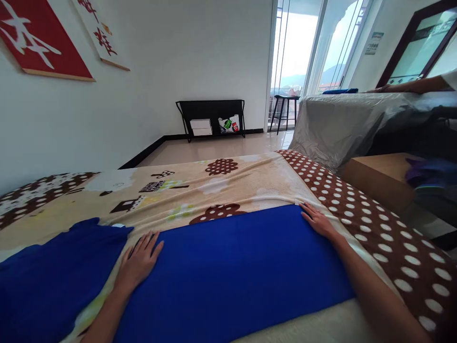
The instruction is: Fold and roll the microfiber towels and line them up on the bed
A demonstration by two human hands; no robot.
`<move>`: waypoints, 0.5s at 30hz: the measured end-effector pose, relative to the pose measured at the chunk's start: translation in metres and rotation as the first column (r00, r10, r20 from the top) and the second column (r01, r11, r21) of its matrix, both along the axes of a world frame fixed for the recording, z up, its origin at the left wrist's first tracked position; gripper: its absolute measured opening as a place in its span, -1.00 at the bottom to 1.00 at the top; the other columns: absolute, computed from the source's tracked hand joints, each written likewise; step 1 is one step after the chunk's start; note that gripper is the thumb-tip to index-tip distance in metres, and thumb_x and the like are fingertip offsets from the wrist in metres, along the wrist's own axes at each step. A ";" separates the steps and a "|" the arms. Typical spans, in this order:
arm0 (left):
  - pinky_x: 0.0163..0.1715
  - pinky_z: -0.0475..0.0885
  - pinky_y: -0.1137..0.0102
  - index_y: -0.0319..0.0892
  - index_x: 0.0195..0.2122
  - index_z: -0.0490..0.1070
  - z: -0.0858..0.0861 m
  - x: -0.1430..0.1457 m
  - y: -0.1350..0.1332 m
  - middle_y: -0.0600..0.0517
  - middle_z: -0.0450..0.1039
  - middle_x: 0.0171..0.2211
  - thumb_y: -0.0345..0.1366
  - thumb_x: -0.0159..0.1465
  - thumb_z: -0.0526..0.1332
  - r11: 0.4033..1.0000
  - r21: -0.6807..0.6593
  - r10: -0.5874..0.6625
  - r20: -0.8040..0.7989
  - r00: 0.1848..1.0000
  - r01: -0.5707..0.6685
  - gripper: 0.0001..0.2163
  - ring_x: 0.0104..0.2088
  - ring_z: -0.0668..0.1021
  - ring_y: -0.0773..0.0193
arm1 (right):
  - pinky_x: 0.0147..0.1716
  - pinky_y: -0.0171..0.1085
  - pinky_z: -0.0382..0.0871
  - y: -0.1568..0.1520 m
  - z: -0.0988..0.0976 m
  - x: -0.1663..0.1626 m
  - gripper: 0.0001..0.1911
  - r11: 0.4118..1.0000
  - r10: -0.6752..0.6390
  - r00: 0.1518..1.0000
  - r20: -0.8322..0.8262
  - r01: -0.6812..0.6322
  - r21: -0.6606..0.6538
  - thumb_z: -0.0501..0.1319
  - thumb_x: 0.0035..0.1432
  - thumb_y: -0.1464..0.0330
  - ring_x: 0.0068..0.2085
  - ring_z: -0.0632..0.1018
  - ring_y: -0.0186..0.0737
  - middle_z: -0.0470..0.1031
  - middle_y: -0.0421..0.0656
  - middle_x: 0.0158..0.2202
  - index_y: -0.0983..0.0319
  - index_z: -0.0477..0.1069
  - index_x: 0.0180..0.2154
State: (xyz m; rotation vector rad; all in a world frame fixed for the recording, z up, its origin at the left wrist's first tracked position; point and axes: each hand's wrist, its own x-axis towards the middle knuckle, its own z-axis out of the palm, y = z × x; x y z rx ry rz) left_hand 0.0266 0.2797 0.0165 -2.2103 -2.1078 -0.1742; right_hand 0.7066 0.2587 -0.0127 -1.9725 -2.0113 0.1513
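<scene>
A blue cloth (235, 271) lies spread flat in front of me on a patterned blanket (257, 176). My left hand (140, 257) rests palm down at its far left corner, fingers stretched out. At the far right corner, beside a small white tag, lies my right hand (317, 219), flat with its fingers extended. Left of my left arm is a second blue cloth (60, 276), its outline uneven, with a white label near its far edge. A strip of blanket shows between the two cloths.
To the right stands a surface draped in clear plastic sheeting (328, 126), where another person's arm (417, 86) rests near a folded blue cloth (340, 91). Below it sits a cardboard box (371, 174). A black rack (214, 112) and a stool (285, 107) stand beyond the blanket.
</scene>
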 end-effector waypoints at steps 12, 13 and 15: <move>0.34 -0.11 0.08 -0.15 0.28 0.23 0.008 0.011 -0.027 -0.02 0.11 0.36 -0.13 0.39 -0.19 0.986 0.166 -0.024 0.010 1.000 0.022 -0.49 0.37 0.14 0.16 | 0.35 0.04 -0.10 -0.025 0.008 -0.014 -0.29 0.988 -0.102 0.995 0.001 0.101 0.114 -0.21 0.36 0.03 0.40 0.01 -0.03 -0.13 -0.05 0.42 0.22 -0.15 0.40; 0.34 -0.09 0.12 -0.14 0.29 0.22 0.009 0.013 -0.046 0.00 0.11 0.36 -0.11 0.39 -0.18 0.981 0.182 -0.079 0.016 0.997 0.074 -0.48 0.37 0.13 0.18 | 0.36 0.02 -0.09 -0.042 0.009 -0.017 -0.30 0.990 -0.083 0.997 0.000 0.082 0.118 -0.20 0.36 0.03 0.40 0.02 -0.06 -0.13 -0.08 0.42 0.21 -0.14 0.40; 0.32 0.05 0.17 -0.07 0.32 0.15 0.003 0.010 -0.095 0.06 0.12 0.36 -0.04 0.37 -0.11 0.969 0.166 -0.193 0.035 0.981 0.185 -0.46 0.35 0.17 0.17 | 0.35 -0.05 -0.01 -0.088 0.003 -0.020 -0.33 0.995 -0.006 1.000 0.011 0.005 0.097 -0.14 0.34 0.01 0.38 0.07 -0.13 -0.05 -0.19 0.41 0.10 -0.05 0.38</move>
